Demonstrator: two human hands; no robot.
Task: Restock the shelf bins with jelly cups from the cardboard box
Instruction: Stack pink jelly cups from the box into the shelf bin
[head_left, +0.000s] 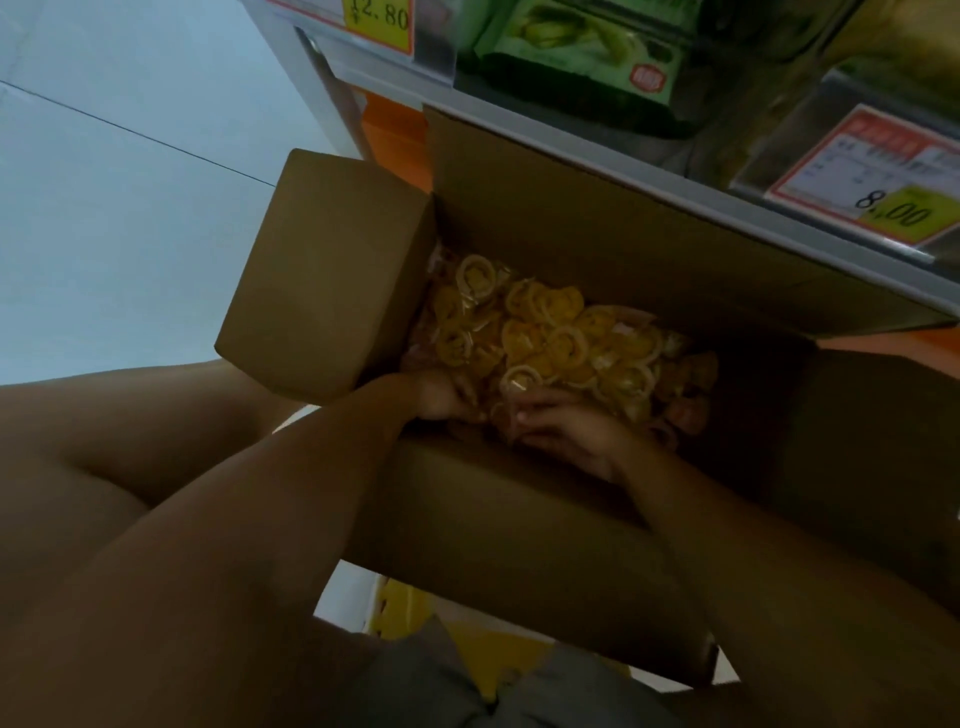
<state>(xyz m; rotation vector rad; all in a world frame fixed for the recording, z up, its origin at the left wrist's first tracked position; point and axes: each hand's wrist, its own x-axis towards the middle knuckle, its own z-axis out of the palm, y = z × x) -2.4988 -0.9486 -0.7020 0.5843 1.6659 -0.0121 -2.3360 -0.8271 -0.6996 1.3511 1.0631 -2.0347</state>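
Shelf (623, 156): grey metal, 12 o'clock.
Cardboard box (519, 525): matte, opened.
Jelly cups (545, 332): glossy rounds, gripped by right hand (571, 441).
Left hand (441, 400): grip cannot be told.

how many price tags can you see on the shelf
2. The top tag is at the upper edge, left of the green packs; the 8.00 tag is at the right, above the box. Others may be out of view.

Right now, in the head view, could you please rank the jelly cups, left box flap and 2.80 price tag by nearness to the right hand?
1. Jelly cups: touching the right hand.
2. Left box flap: left end.
3. 2.80 price tag: upper shelf edge.
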